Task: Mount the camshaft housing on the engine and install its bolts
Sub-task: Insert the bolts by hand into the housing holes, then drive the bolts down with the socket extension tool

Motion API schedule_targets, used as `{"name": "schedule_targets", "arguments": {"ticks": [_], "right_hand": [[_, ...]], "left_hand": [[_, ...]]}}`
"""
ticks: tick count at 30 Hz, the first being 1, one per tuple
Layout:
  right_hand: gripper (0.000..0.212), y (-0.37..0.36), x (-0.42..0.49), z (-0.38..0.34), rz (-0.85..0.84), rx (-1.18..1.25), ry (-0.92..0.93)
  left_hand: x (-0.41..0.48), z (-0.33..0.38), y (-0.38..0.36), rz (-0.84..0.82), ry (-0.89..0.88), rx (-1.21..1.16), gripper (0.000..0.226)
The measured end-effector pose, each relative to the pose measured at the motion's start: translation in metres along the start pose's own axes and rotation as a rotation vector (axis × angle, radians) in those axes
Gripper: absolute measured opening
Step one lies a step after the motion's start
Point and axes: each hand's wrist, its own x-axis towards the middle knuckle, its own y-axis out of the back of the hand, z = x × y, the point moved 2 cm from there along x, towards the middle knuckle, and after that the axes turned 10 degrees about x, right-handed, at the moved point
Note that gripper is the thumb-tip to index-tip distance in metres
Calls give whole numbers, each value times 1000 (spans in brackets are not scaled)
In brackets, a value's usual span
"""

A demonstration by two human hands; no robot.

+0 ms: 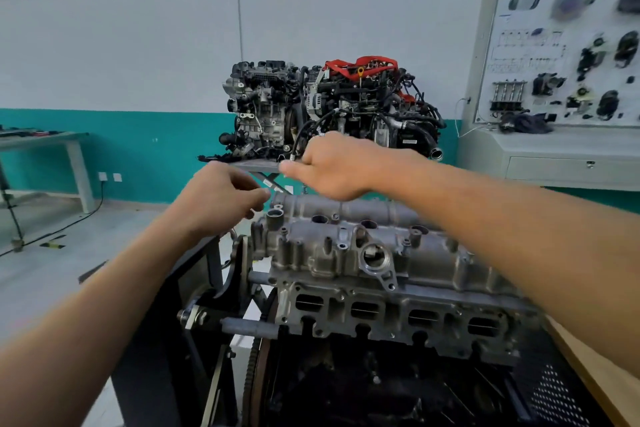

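A: Forearms fill the near view. Left hand grip?
B: Narrow, fingertips pinched, contents not visible, just off the camshaft housing far-left corner.
A: Right hand?
B: Loose fist above the far edge, grip contents can't tell.
A: Housing?
B: Seated atop the engine on the stand. Two more engines on a desk behind.

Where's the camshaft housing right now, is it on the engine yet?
Yes: the camshaft housing sits atop the engine, centre of the head view, with the left hand and right hand above its far-left end.
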Motion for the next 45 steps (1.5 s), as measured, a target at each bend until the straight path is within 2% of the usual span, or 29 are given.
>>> {"name": "schedule_targets", "arguments": {"ticks": [3, 5, 8, 10, 12, 15, 18, 20, 22, 25, 30, 33, 35, 39, 42, 45], "right_hand": [[62, 39, -48, 19, 33, 31, -30], [58, 56, -94, 36, 56, 4, -66], [51, 85, -183, 68, 186, 25, -193], [48, 105, -256, 96, 277, 89, -343], [46, 119, -331, 119, 294, 126, -530], [37, 128, -431, 150, 147, 87, -842], [23, 121, -514, 179, -91, 22, -1099], [16, 105, -555, 197, -210, 27, -1208], [8, 85, -578, 215, -244, 19, -1236], [20, 53, -585, 247, -213, 20, -1224], [38, 11, -555, 310, -114, 52, -1167], [38, -5, -533, 341, -165, 73, -1163], [25, -16, -522, 356, -212, 75, -1212], [32, -35, -511, 371, -328, 16, -1315], [30, -39, -507, 375, -385, 1, -1314], [24, -36, -510, 379, -358, 8, -1342]], "left_hand": [[-1, 66, -26, 55, -164, -133, 19], [-6, 125, -54, 23, -292, -227, 21], [-29, 216, -104, -99, -465, -369, 32], [-48, 275, -142, -193, -598, -425, 27], [-74, 331, -184, -328, -738, -416, 19], [-121, 399, -258, -501, -967, -165, 14], [-163, 434, -343, -641, -1074, 111, 27], [-176, 436, -391, -709, -1076, 223, 32], [-175, 428, -430, -715, -1026, 297, 35], [-163, 407, -469, -710, -878, 336, 32], [-151, 389, -507, -626, -653, 208, 28], [-147, 398, -520, -626, -671, 197, 23], [-144, 406, -528, -644, -707, 205, 17], [-141, 414, -539, -699, -788, 232, 13], [-141, 419, -542, -624, -850, 236, 10], [-143, 428, -547, -578, -863, 200, 10]]}}
